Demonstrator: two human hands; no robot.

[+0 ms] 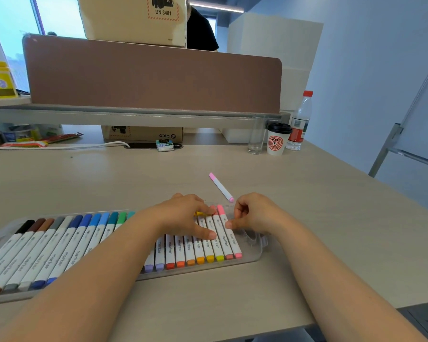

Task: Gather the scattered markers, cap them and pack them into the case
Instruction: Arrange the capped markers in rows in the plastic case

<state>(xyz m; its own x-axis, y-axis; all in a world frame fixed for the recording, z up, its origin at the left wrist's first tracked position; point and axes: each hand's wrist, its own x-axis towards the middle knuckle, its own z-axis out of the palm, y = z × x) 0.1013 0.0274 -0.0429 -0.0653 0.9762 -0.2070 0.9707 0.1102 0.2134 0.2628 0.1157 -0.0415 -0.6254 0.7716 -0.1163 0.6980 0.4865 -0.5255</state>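
The case [253,248] lies flat on the desk [307,218] in front of you, packed with a row of capped markers [59,253] running from black at the left to pink at the right. Your left hand [183,215] rests spread over the markers near the right end, fingers pressing down, gripping nothing. Your right hand [253,214] is loosely curled, fingertips touching the last pink one, not closed around it. One loose marker [221,187], pink-capped, lies on the desk just beyond the case. A cup [277,142], glass [257,135] and bottle [300,122] stand farther back.
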